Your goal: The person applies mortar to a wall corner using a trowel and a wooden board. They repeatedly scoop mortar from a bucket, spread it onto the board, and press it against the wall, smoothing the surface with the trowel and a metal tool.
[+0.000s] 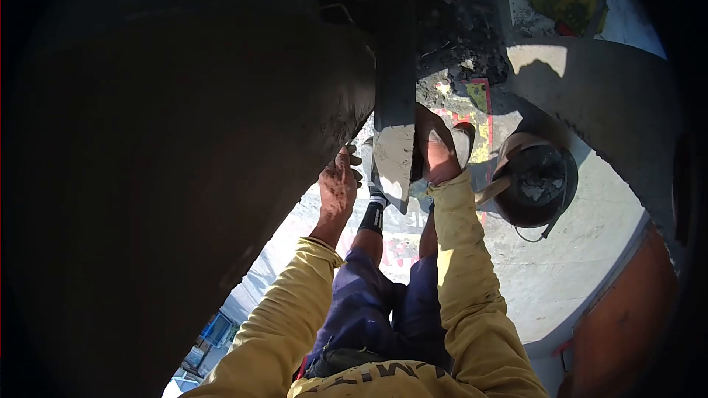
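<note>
While the right hand [436,149] is at the long board's [393,149] right edge, the left [339,186] is by the dark slab's lower edge.
Left fingers part-open, slightly bent, nothing seen in them; slab contact unclear. Right fingers mostly hidden behind board/in shadow: can't tell how far closed or if they grip. Board runs down beside the slab's right edge, near end over the feet. Bucket [537,184] on the ground [590,265], right of the printed strip [481,121]. Risk, my read: one-sided hold lets board twist, gouge slab edge or drop on shoe [463,144].
</note>
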Demonstrator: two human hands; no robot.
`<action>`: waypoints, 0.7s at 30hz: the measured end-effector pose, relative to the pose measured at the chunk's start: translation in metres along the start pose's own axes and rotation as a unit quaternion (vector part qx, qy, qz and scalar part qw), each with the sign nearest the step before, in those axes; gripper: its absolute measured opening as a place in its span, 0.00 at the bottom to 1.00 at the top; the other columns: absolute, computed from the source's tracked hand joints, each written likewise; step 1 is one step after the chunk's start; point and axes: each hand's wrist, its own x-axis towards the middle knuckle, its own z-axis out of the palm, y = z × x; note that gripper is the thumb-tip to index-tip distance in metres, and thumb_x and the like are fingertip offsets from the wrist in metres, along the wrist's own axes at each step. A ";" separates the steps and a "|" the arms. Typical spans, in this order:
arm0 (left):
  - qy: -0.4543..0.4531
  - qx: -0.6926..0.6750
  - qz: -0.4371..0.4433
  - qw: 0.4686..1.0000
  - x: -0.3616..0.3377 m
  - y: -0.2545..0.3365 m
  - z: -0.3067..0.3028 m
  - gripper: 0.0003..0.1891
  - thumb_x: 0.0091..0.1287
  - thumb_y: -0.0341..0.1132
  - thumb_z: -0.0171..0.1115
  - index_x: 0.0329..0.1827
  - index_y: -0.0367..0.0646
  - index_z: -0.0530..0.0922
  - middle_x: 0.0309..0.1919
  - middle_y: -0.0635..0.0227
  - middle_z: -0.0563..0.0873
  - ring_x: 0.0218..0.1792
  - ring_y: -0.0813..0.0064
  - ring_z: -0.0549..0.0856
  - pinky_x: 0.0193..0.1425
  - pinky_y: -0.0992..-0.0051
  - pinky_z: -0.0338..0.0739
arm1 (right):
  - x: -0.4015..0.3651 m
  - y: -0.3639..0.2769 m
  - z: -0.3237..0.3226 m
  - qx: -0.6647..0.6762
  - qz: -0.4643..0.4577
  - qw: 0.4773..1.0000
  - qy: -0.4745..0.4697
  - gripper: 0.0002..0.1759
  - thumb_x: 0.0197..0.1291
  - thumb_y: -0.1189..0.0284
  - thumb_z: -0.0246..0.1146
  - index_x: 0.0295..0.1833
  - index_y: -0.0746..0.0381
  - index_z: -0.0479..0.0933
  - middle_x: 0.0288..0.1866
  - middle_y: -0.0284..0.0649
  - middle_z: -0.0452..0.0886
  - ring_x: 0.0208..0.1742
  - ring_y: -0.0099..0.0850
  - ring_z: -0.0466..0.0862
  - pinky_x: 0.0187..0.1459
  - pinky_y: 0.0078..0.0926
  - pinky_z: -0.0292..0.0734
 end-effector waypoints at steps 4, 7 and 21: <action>-0.014 0.036 -0.034 0.999 -0.010 0.002 -0.012 0.21 0.75 0.49 0.48 0.54 0.40 0.78 0.35 0.69 0.83 0.26 0.83 0.76 0.30 0.79 0.75 | 0.058 -0.030 0.040 -0.049 0.219 0.974 0.013 0.16 0.68 0.56 0.59 0.44 0.59 0.80 0.29 0.32 0.77 0.26 0.20 0.76 0.27 0.21 0.69; -0.035 0.047 -0.058 0.997 -0.032 -0.014 -0.033 0.22 0.74 0.51 0.50 0.55 0.41 0.78 0.38 0.68 0.84 0.28 0.83 0.78 0.33 0.79 0.76 | 0.073 -0.031 0.067 0.008 0.302 0.953 0.028 0.16 0.65 0.54 0.62 0.35 0.56 0.78 0.18 0.27 0.70 0.15 0.18 0.67 0.18 0.20 0.60; -0.007 -0.093 -0.198 0.976 -0.156 -0.157 -0.151 0.19 0.71 0.46 0.53 0.52 0.40 0.78 0.39 0.63 0.85 0.30 0.76 0.82 0.34 0.74 0.78 | -0.083 -0.166 0.171 -0.050 0.045 0.997 -0.038 0.06 0.65 0.77 0.60 0.42 0.66 0.82 0.30 0.35 0.81 0.32 0.17 0.76 0.33 0.20 0.70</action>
